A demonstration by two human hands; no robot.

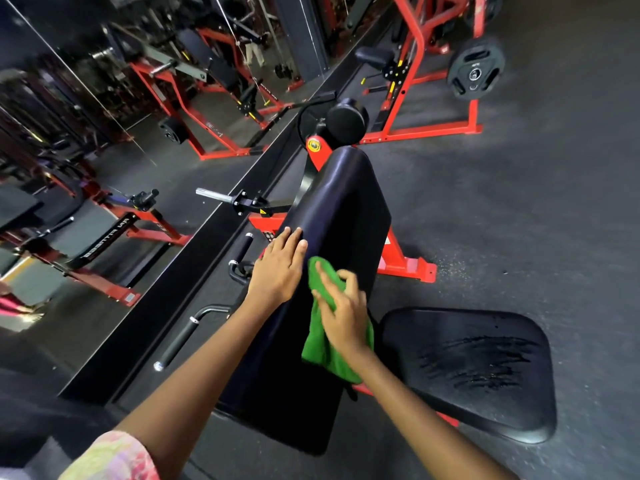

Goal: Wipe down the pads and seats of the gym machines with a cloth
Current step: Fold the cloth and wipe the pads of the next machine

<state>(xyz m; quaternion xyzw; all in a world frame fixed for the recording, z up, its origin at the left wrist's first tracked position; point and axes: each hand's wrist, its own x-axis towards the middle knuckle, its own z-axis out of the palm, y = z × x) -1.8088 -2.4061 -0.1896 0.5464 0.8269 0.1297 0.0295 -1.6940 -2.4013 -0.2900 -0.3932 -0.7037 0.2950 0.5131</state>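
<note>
Patterned sleeve fabric [114,457] fills the bottom left corner, on the person's left arm. Beyond it a long black arm pad [332,237] slopes away on a red machine frame [405,261]. Right of the pad's near end lies the black seat [478,372], its top streaked with wet marks. A wall mirror [86,150] runs along the left, reflecting other red machines, and two black handles [180,341] jut out between the mirror and the pad. Past the pad's far end stand a round black roller [346,121] and, farther right, a weight plate [474,72] on another red frame. A green cloth [329,341] drapes over the pad's right side. The right hand [343,313] presses it to the pad, fingers curled into its folds. The left hand [280,265] lies flat with fingers straight on the pad's left edge.
</note>
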